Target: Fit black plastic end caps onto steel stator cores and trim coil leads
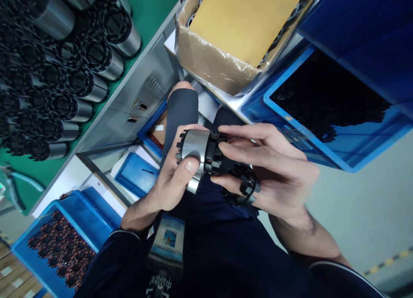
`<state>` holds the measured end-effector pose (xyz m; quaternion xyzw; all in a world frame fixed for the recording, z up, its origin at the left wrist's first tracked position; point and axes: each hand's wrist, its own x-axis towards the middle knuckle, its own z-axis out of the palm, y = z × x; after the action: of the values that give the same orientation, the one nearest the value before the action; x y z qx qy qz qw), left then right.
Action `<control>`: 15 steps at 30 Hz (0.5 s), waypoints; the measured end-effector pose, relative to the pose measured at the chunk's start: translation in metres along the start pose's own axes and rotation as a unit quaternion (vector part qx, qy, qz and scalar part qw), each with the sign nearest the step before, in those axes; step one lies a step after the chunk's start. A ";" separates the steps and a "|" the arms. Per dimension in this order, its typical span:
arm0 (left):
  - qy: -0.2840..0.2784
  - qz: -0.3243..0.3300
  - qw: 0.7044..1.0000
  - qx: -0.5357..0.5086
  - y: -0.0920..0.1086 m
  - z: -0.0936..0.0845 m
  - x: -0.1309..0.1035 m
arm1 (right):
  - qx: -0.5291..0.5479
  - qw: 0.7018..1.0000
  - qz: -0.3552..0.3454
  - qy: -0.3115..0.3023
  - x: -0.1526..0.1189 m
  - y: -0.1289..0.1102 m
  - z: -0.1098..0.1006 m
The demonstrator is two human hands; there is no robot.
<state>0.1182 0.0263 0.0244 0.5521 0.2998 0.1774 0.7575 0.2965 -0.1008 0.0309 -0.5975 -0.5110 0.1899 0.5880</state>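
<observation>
My left hand (172, 179) is wrapped round a metal cylinder (196, 144) with black toothed plastic rings at both ends. Below the thumb another shiny metal surface (193, 184) shows; whether it belongs to the same part I cannot tell. My right hand (284, 173) reaches in from the other side, its upper fingers touching the black toothed end (213, 154) of the cylinder. A separate loose black toothed ring (250, 186) is held low in this hand, around or against the thumb. The fingers partly hide how it is gripped.
Many similar metal cylinders (93, 87) stand on the green bench top (155, 5), with pliers (14, 186) at its edge. A plastic-lined carton (213, 61) lies ahead. Blue bins hold black parts (329, 91) at right and red-black parts (61, 246) at lower left.
</observation>
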 end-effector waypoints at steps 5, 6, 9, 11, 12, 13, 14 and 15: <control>-0.028 -0.019 0.999 0.010 0.008 -0.004 -0.004 | 0.024 1.000 -0.018 0.001 0.001 0.008 0.005; -0.035 -0.026 0.999 0.010 0.008 -0.004 -0.005 | 0.028 0.999 -0.025 -0.001 0.002 0.009 0.006; -0.023 -0.047 0.999 -0.002 0.003 -0.005 -0.007 | 0.015 1.000 -0.024 -0.010 0.005 0.009 0.006; -0.005 -0.067 0.997 -0.031 -0.001 -0.004 -0.005 | -0.013 1.000 0.003 -0.019 0.007 0.005 0.003; -0.002 -0.086 0.995 -0.048 -0.003 -0.002 -0.004 | -0.028 0.999 0.021 -0.019 0.008 0.002 0.001; 0.001 -0.105 0.992 -0.068 -0.004 0.001 -0.001 | -0.040 0.998 0.041 -0.016 0.009 -0.001 -0.002; 0.010 -0.119 0.989 -0.087 -0.003 0.004 0.002 | -0.051 0.997 0.063 -0.014 0.010 -0.004 -0.005; 0.026 -0.130 0.986 -0.103 -0.002 0.007 0.006 | -0.061 0.994 0.084 -0.015 0.010 -0.007 -0.008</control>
<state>0.1270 0.0242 0.0227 0.4226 0.3682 0.1217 0.8192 0.3048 -0.0980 0.0429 -0.6704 -0.4784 0.2158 0.5245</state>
